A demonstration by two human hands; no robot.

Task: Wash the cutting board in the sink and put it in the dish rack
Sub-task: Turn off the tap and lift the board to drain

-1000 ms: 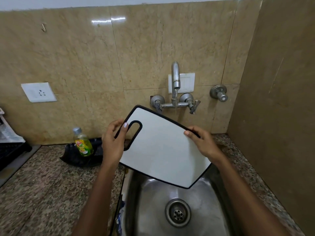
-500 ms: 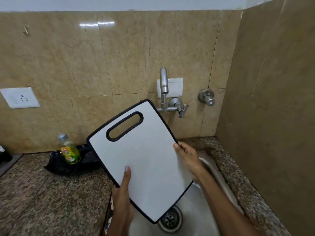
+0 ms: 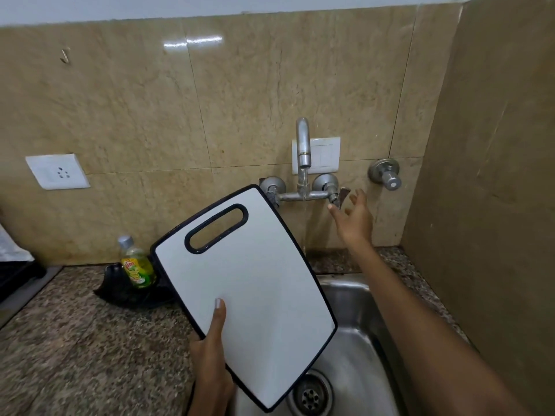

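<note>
The white cutting board (image 3: 255,295) with a black rim and a handle slot stands tilted over the left side of the steel sink (image 3: 354,361). My left hand (image 3: 211,352) grips its lower left edge, thumb on the white face. My right hand (image 3: 353,219) is off the board, fingers spread, just right of and below the right tap handle (image 3: 338,196). Water runs from the wall tap (image 3: 303,145) in a thin stream behind the board's top right corner. The dish rack (image 3: 12,274) shows only as a dark edge at the far left.
A green dish-soap bottle (image 3: 136,264) stands in a black holder (image 3: 132,291) on the granite counter (image 3: 75,340) left of the sink. A second valve (image 3: 387,175) sticks out of the wall on the right. A tiled side wall (image 3: 486,205) closes the right side.
My right hand let go of the board's right edge and moved up to the right tap handle. Water now flows from the tap. My left hand still holds the board.
</note>
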